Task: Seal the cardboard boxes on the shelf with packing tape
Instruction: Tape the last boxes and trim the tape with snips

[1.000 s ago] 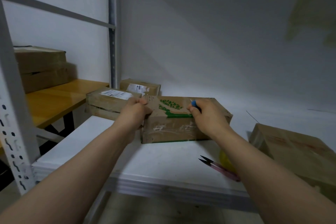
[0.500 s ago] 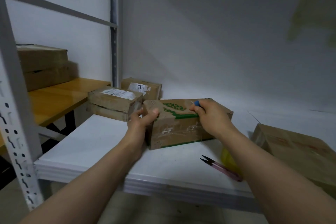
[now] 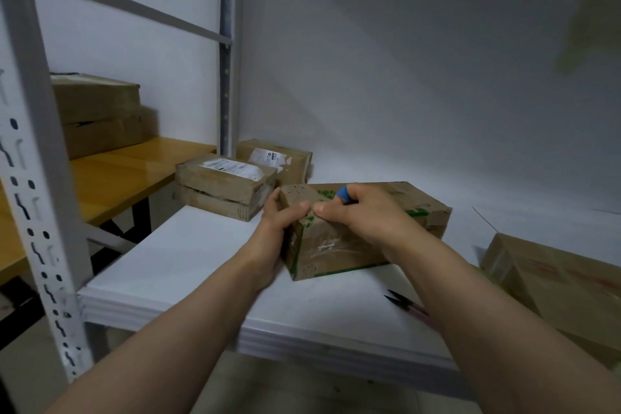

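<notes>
On white shelf [image 3: 188, 262], green-printed brown cardboard box [image 3: 336, 245] runs lengthwise rightward from both grips: left hand [image 3: 275, 228] clasps its left end, right hand [image 3: 363, 215] pinches top edge there.

The green-printed box [image 3: 420, 212] is seen to be matt brown cardboard, overlaid with wrinkled glossy tape [image 3: 331, 247]. On top of it a smooth blue cap [image 3: 343, 194] is seen. Beneath it a smooth, matt white shelf board [image 3: 201, 262] is shown, and left of it a glossy wooden tabletop [image 3: 117, 175].
</notes>
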The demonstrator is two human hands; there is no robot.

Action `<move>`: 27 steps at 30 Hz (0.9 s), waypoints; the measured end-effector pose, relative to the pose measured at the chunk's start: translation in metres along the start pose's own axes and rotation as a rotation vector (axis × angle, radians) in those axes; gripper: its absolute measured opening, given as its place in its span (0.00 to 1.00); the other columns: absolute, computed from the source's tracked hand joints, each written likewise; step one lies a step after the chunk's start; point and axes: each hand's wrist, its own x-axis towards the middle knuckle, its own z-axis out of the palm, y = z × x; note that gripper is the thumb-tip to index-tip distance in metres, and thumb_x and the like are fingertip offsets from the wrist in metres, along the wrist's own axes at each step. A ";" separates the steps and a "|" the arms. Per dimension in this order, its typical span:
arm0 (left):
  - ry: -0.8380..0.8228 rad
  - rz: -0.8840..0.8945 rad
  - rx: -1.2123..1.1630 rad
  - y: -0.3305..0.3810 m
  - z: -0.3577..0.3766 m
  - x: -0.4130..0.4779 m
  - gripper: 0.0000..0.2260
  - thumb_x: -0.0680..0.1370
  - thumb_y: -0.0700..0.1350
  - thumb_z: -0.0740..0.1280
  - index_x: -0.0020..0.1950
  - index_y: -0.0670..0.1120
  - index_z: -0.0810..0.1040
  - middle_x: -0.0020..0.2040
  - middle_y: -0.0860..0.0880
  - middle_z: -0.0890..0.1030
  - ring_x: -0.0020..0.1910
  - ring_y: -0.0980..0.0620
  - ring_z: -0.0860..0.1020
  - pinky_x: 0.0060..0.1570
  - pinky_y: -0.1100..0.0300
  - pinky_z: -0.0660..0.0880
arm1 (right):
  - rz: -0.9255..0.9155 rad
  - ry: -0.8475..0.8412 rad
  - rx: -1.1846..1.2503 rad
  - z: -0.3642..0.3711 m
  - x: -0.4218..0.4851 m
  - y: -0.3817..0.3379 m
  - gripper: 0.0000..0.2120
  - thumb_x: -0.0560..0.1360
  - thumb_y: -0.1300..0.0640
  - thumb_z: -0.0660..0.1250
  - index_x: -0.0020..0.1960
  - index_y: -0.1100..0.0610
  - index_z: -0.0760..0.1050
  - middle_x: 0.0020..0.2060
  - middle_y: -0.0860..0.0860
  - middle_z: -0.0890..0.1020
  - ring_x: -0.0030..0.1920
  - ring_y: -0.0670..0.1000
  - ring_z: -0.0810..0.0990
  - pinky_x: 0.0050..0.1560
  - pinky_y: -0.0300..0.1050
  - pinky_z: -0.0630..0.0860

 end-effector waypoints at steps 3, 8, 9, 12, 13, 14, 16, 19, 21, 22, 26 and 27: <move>-0.027 0.012 0.011 0.002 -0.002 -0.003 0.29 0.77 0.51 0.68 0.76 0.46 0.65 0.63 0.41 0.81 0.61 0.41 0.81 0.62 0.44 0.77 | 0.046 -0.021 -0.024 0.002 0.006 -0.003 0.29 0.49 0.30 0.70 0.42 0.48 0.79 0.43 0.48 0.84 0.51 0.54 0.82 0.57 0.60 0.79; -0.056 0.015 0.053 -0.001 -0.007 -0.003 0.33 0.74 0.49 0.72 0.76 0.45 0.64 0.65 0.40 0.79 0.63 0.39 0.79 0.66 0.40 0.74 | 0.067 -0.050 -0.039 0.005 0.002 -0.013 0.16 0.54 0.35 0.70 0.38 0.40 0.79 0.42 0.48 0.84 0.51 0.56 0.82 0.57 0.62 0.79; -0.056 0.011 0.057 -0.002 -0.008 -0.001 0.36 0.72 0.48 0.75 0.77 0.46 0.63 0.66 0.40 0.79 0.64 0.39 0.79 0.67 0.39 0.73 | 0.065 -0.050 -0.040 0.005 0.001 -0.013 0.13 0.56 0.36 0.71 0.37 0.41 0.79 0.41 0.49 0.84 0.51 0.56 0.82 0.57 0.62 0.79; -0.059 -0.012 0.049 -0.004 -0.009 0.000 0.44 0.68 0.49 0.80 0.78 0.50 0.60 0.68 0.40 0.78 0.64 0.39 0.79 0.67 0.37 0.72 | 0.054 -0.060 -0.075 0.004 -0.002 -0.015 0.13 0.58 0.36 0.70 0.37 0.42 0.78 0.42 0.49 0.83 0.51 0.57 0.81 0.57 0.62 0.79; -0.059 -0.011 0.050 -0.004 -0.009 0.000 0.44 0.67 0.49 0.80 0.78 0.50 0.61 0.67 0.40 0.78 0.64 0.39 0.79 0.67 0.37 0.72 | 0.053 -0.066 -0.091 0.004 -0.003 -0.016 0.15 0.57 0.35 0.69 0.38 0.42 0.78 0.43 0.49 0.83 0.52 0.56 0.81 0.58 0.62 0.78; -0.056 -0.012 0.051 -0.003 -0.008 -0.001 0.43 0.67 0.48 0.79 0.78 0.50 0.62 0.67 0.41 0.78 0.64 0.40 0.79 0.66 0.38 0.73 | 0.057 -0.069 -0.107 0.005 -0.001 -0.016 0.16 0.57 0.35 0.69 0.38 0.44 0.78 0.43 0.49 0.83 0.52 0.56 0.81 0.58 0.62 0.78; -0.034 -0.020 0.054 -0.001 -0.005 -0.002 0.43 0.66 0.48 0.79 0.76 0.50 0.63 0.65 0.41 0.80 0.62 0.41 0.80 0.64 0.40 0.75 | 0.068 -0.066 -0.119 0.007 0.000 -0.016 0.17 0.57 0.36 0.69 0.39 0.46 0.78 0.45 0.49 0.84 0.53 0.56 0.81 0.59 0.62 0.78; -0.010 -0.031 0.055 0.002 -0.002 -0.005 0.43 0.63 0.48 0.80 0.75 0.50 0.65 0.64 0.41 0.80 0.60 0.41 0.81 0.62 0.40 0.77 | 0.064 -0.036 -0.045 0.005 -0.006 -0.014 0.14 0.62 0.38 0.72 0.41 0.46 0.79 0.46 0.50 0.84 0.53 0.56 0.81 0.57 0.58 0.79; 0.015 -0.053 0.038 0.002 -0.002 -0.004 0.44 0.62 0.47 0.80 0.75 0.51 0.65 0.63 0.40 0.80 0.59 0.40 0.82 0.61 0.39 0.77 | 0.075 -0.029 0.140 -0.004 -0.014 -0.011 0.10 0.72 0.44 0.74 0.47 0.49 0.79 0.46 0.51 0.84 0.49 0.52 0.83 0.49 0.50 0.79; 0.032 -0.064 0.026 0.003 0.000 -0.005 0.43 0.63 0.46 0.80 0.74 0.52 0.65 0.63 0.40 0.80 0.58 0.40 0.82 0.60 0.38 0.77 | 0.098 0.000 0.248 -0.011 -0.016 -0.008 0.11 0.75 0.46 0.73 0.49 0.52 0.78 0.47 0.51 0.84 0.48 0.52 0.83 0.48 0.48 0.78; 0.138 -0.117 0.021 0.008 0.012 -0.008 0.32 0.71 0.40 0.74 0.72 0.53 0.66 0.56 0.42 0.82 0.51 0.40 0.84 0.56 0.38 0.80 | 0.167 0.209 0.255 -0.047 -0.024 0.008 0.11 0.75 0.50 0.73 0.45 0.55 0.74 0.45 0.54 0.82 0.43 0.53 0.80 0.47 0.49 0.78; 0.157 -0.133 0.034 0.010 0.016 -0.009 0.29 0.74 0.40 0.72 0.72 0.53 0.66 0.54 0.42 0.82 0.48 0.41 0.84 0.54 0.39 0.80 | 0.186 0.211 0.105 -0.055 -0.028 0.011 0.10 0.76 0.51 0.72 0.44 0.56 0.74 0.41 0.54 0.79 0.39 0.51 0.77 0.42 0.47 0.74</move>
